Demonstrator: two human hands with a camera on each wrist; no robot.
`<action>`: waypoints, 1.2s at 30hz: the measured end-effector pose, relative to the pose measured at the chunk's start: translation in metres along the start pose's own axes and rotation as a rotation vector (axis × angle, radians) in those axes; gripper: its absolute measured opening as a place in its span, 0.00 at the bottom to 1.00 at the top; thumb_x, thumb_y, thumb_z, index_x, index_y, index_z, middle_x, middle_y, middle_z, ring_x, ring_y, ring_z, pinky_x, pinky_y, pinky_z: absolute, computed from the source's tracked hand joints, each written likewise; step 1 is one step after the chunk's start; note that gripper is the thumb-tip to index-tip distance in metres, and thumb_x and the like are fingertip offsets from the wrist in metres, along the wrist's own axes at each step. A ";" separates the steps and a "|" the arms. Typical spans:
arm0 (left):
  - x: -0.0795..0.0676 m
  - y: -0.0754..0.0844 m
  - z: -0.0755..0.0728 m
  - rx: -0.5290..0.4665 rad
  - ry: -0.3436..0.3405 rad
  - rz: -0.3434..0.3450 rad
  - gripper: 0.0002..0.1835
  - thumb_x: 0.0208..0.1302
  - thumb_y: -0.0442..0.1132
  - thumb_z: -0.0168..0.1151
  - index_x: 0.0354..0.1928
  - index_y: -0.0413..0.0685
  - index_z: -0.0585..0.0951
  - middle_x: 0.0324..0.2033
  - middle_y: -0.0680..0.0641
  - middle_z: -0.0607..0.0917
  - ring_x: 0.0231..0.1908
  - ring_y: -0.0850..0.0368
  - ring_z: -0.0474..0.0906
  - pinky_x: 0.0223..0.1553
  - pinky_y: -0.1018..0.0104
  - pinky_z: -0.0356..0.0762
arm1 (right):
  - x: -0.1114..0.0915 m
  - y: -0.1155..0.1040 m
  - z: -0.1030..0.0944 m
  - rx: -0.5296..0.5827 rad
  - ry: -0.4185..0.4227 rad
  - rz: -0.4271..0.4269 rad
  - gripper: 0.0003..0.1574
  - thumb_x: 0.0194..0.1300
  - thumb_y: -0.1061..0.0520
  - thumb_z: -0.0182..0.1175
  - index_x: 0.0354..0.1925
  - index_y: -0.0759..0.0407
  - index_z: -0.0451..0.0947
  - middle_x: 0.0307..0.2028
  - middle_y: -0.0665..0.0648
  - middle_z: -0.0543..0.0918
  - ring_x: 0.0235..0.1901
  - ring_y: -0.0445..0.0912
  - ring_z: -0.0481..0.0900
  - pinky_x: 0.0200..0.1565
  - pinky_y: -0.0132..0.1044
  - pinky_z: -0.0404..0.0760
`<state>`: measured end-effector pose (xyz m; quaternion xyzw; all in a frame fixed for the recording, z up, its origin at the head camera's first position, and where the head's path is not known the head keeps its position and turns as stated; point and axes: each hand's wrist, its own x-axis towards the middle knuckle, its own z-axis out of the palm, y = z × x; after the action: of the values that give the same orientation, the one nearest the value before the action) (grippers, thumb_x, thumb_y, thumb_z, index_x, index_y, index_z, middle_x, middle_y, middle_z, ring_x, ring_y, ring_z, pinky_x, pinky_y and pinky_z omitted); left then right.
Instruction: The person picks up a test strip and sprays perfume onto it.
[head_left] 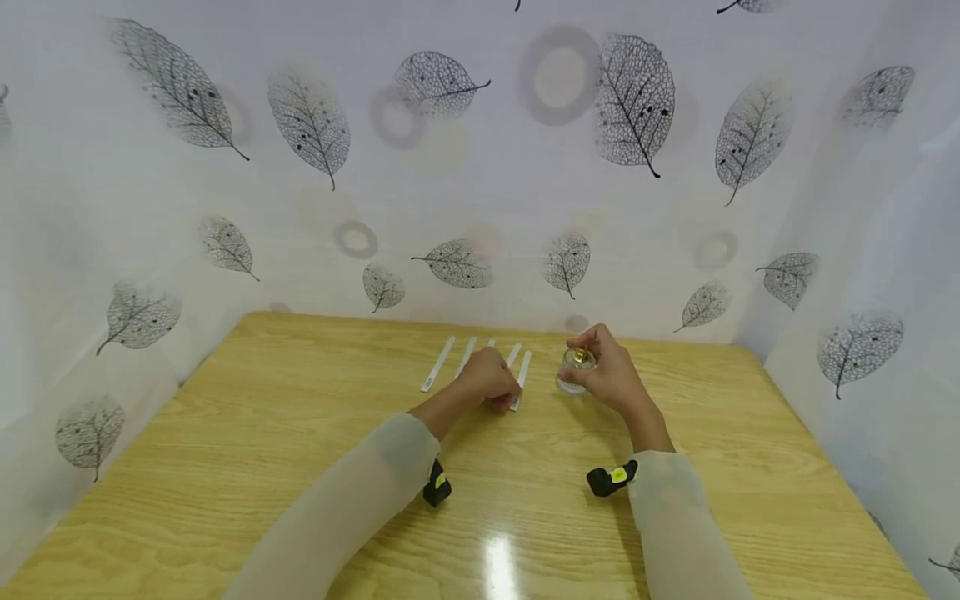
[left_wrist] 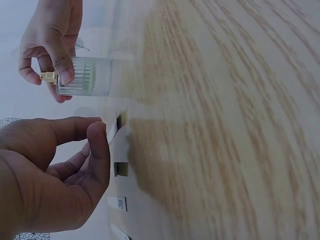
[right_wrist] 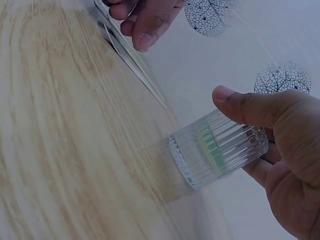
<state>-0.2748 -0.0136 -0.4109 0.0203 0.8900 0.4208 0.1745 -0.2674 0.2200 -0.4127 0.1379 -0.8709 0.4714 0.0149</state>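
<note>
My right hand grips a clear ribbed glass perfume bottle with a gold spray nozzle. A pale green label shows through the glass, and the bottle's base is close over the tabletop. Farther left, my left hand has its thumb and index fingertip together, the other fingers curled in. Those fingertips are right beside the near end of the rightmost white paper strip. No strip shows between them. In the right wrist view my left hand is over the strips.
More white strips, such as the leftmost strip, lie in a row near the back of the wooden table. A pale leaf-patterned curtain stands behind the table and along its sides.
</note>
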 end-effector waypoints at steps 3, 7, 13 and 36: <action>-0.002 0.001 -0.003 0.000 0.008 0.043 0.08 0.58 0.33 0.75 0.23 0.40 0.89 0.15 0.48 0.85 0.15 0.59 0.80 0.21 0.71 0.79 | 0.001 0.002 -0.001 -0.005 0.002 0.001 0.31 0.61 0.59 0.75 0.53 0.59 0.65 0.64 0.66 0.78 0.70 0.61 0.69 0.63 0.59 0.74; -0.005 0.003 -0.009 -0.069 0.001 0.079 0.05 0.59 0.32 0.74 0.28 0.37 0.90 0.17 0.46 0.86 0.16 0.59 0.81 0.24 0.68 0.83 | 0.000 0.003 -0.003 -0.018 0.004 0.002 0.31 0.61 0.60 0.75 0.52 0.58 0.65 0.64 0.66 0.78 0.70 0.62 0.68 0.64 0.60 0.72; -0.009 0.004 -0.023 -0.199 -0.015 0.084 0.07 0.63 0.34 0.72 0.37 0.36 0.88 0.29 0.42 0.86 0.24 0.51 0.86 0.30 0.62 0.87 | -0.001 0.003 -0.007 -0.041 -0.011 -0.032 0.30 0.62 0.59 0.74 0.52 0.60 0.65 0.63 0.69 0.77 0.69 0.64 0.70 0.66 0.61 0.69; -0.049 -0.034 -0.085 0.131 0.253 0.287 0.16 0.72 0.52 0.64 0.43 0.45 0.85 0.40 0.47 0.85 0.42 0.51 0.81 0.46 0.52 0.80 | -0.015 -0.012 -0.042 -0.426 -0.017 -0.091 0.45 0.74 0.32 0.56 0.71 0.63 0.64 0.68 0.68 0.71 0.67 0.67 0.68 0.63 0.66 0.69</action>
<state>-0.2526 -0.1077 -0.3722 0.1051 0.9183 0.3818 -0.0021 -0.2540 0.2522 -0.3821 0.1749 -0.9438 0.2745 0.0577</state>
